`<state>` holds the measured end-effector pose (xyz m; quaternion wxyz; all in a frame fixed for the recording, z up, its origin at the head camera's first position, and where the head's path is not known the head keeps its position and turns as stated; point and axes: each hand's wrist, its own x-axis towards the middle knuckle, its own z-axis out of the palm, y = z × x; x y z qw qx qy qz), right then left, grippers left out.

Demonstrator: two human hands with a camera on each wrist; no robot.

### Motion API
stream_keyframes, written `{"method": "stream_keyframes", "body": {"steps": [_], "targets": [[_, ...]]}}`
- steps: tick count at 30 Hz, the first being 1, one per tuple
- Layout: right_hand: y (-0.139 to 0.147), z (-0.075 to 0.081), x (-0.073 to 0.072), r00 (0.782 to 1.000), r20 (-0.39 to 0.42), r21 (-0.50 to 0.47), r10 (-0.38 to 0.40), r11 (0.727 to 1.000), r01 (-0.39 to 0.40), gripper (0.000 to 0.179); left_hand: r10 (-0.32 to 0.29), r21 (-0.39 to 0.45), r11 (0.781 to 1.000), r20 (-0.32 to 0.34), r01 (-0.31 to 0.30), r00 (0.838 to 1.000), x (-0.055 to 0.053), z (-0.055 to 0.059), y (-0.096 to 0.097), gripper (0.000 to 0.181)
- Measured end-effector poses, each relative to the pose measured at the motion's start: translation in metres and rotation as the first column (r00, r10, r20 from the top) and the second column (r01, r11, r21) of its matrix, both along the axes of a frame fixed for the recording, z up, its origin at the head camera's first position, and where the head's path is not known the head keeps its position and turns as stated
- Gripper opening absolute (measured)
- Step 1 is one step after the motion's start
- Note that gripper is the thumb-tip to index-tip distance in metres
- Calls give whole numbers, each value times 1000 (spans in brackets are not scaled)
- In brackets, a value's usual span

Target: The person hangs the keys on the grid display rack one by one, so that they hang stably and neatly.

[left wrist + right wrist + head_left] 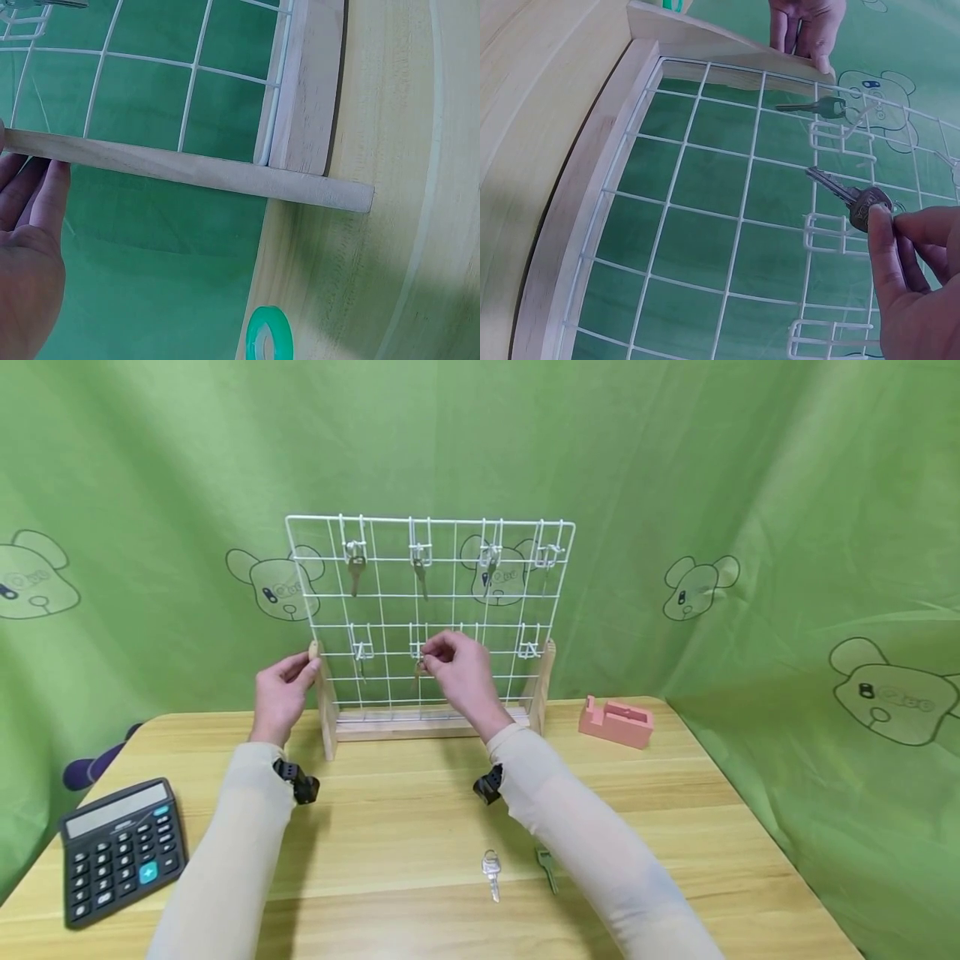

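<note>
A key (855, 198) was being pinched by its head between thumb and finger of the right grip (467, 675), beside a hook (807, 232) in the lower row, at the centre of the frame; whether its ring was over that hook could not be told. By the left grip (281, 695), the upper end of the left wooden post (326, 710) was pinched, left of centre.

The white wire grid (454, 561) was held upright between that post and the right wooden post (543, 685). In its upper row, a brass-coloured key (356, 575), a second key (421, 578) and a third key (491, 575) were carried on hooks; the load of the rightmost could not be made out. Another key (826, 107) was hung at the lower row's left end.

On the bench (375, 827), a silver key (491, 874) and a greenish key (546, 864) were laid at lower centre, the latter just beside the right sleeve (592, 827). Room was left between these and the grid's foot. A pink tape holder (617, 724) was set near the back edge at right, and a calculator (123, 852) by the left edge. Behind the grid, the back edge was closely bordered by a green curtain (600, 443).
</note>
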<state>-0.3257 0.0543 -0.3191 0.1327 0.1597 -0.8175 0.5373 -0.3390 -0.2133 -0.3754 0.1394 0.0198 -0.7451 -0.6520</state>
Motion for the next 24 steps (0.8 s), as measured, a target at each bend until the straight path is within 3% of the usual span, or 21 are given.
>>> {"method": "stream_keyframes", "body": {"steps": [12,24], "targets": [[-5,-6,-3,998,-25,64,-64,996,66,17,2,-3,1000,-11,-2,1000,1,1,1,47],[3,-13,7,993,-105,158,-51,985,68,15,2,12,1000,-23,-2,1000,1,1,1,45]]}}
